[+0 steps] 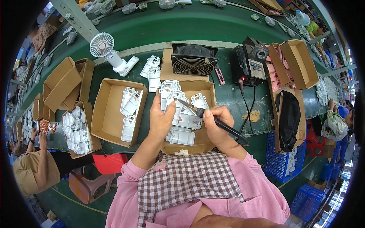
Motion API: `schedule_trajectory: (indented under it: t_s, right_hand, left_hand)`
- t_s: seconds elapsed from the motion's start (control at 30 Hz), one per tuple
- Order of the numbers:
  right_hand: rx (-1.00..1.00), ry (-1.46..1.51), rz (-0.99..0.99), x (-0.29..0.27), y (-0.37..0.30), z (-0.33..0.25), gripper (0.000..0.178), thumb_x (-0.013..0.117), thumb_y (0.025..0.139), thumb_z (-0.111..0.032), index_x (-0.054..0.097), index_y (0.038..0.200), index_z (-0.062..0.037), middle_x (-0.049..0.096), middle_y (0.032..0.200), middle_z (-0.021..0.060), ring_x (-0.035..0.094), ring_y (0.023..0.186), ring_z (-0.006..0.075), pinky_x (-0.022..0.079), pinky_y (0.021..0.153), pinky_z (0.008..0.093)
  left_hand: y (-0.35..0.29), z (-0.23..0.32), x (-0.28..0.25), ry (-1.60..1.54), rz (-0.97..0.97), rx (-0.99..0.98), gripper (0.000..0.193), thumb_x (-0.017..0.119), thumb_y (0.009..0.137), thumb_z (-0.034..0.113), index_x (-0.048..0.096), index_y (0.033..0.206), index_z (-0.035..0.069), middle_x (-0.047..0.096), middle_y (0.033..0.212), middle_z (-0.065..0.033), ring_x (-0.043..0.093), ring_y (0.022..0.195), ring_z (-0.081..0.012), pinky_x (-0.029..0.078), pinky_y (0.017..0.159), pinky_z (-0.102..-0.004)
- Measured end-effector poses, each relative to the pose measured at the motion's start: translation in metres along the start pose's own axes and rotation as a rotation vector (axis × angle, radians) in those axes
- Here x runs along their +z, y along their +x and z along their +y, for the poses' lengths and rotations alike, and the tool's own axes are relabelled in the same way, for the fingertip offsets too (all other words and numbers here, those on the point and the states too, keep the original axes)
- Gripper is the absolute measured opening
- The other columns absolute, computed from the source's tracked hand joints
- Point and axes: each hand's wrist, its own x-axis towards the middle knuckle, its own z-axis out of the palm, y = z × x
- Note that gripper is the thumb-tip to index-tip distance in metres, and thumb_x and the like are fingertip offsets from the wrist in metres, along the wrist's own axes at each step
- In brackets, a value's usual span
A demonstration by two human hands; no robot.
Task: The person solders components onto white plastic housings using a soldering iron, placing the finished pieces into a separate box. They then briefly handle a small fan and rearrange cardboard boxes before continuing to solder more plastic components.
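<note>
My left hand (161,117) is closed on a white plastic housing (170,87), held over the cardboard box (205,85) in front of me. In my right hand (218,123) is a black-handled soldering iron (232,132), gripped like a pen. Its tip points left and reaches the held housing near my left thumb; whether it touches cannot be made out. More white housings (180,136) lie in the box below my hands. A second cardboard box (107,109) to the left holds a few similar housings (129,126).
A black fan (194,62) stands behind the box, beside a pink cutter (219,75). The soldering station (249,62) sits right, its cables (249,110) hanging across the bench. A white handheld fan (108,53) stands back left. A co-worker (40,167) sits at the far left.
</note>
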Motion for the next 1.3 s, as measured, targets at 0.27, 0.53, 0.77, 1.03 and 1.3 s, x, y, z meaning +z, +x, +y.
schedule_trajectory:
  t_s: [0.27, 0.53, 0.77, 1.03, 1.3]
  right_hand:
    - [-0.053, -0.021, -0.012, 0.002, 0.003, -0.002, 0.015, 0.065, 0.086, -0.007, 0.052, 0.082, -0.002, 0.059, 0.07, 0.0044, 0.05, 0.057, 0.0049, 0.041, 0.05, 0.0213]
    - [-0.035, -0.03, -0.019, 0.003, 0.002, -0.003, 0.015, 0.065, 0.086, -0.006, 0.051, 0.082, -0.002, 0.06, 0.069, 0.0048, 0.051, 0.057, 0.0055, 0.041, 0.05, 0.0213]
    - [-0.011, -0.031, -0.03, 0.002, 0.002, -0.002, 0.015, 0.064, 0.086, -0.006, 0.051, 0.082, -0.0024, 0.06, 0.069, 0.005, 0.052, 0.057, 0.0062, 0.041, 0.051, 0.0217]
    - [-0.044, 0.124, 0.09, -0.002, -0.006, 0.005, 0.013, 0.062, 0.088, -0.005, 0.05, 0.085, -0.0027, 0.059, 0.071, 0.0059, 0.049, 0.06, 0.0067, 0.04, 0.054, 0.0219]
    - [-0.049, 0.03, 0.022, 0.002, 0.001, -0.003, 0.014, 0.063, 0.087, -0.006, 0.051, 0.084, -0.002, 0.058, 0.07, 0.0058, 0.049, 0.058, 0.0063, 0.04, 0.052, 0.0217]
  left_hand:
    - [-0.001, 0.001, 0.0, 0.036, 0.0, -0.013, 0.028, 0.054, 0.088, 0.004, 0.047, 0.114, -0.003, 0.06, 0.092, -0.0085, 0.058, 0.065, -0.0108, 0.052, 0.049, -0.0257]
    - [-0.003, 0.004, 0.001, 0.054, 0.003, -0.023, 0.029, 0.054, 0.088, 0.004, 0.047, 0.114, -0.004, 0.059, 0.092, -0.0084, 0.059, 0.066, -0.0109, 0.052, 0.05, -0.0258]
    - [-0.003, 0.005, 0.001, 0.051, 0.002, -0.041, 0.031, 0.054, 0.088, 0.005, 0.046, 0.116, -0.004, 0.059, 0.094, -0.0083, 0.059, 0.068, -0.0102, 0.052, 0.052, -0.0251]
    - [-0.001, 0.0, 0.0, -0.161, -0.068, -0.011, 0.038, 0.057, 0.088, 0.006, 0.043, 0.123, 0.0, 0.059, 0.103, -0.0084, 0.06, 0.085, -0.0117, 0.052, 0.073, -0.0269]
    - [-0.001, -0.006, 0.003, -0.063, -0.07, -0.054, 0.02, 0.043, 0.099, 0.015, 0.044, 0.112, -0.001, 0.059, 0.1, -0.0102, 0.065, 0.077, -0.015, 0.057, 0.062, -0.0274]
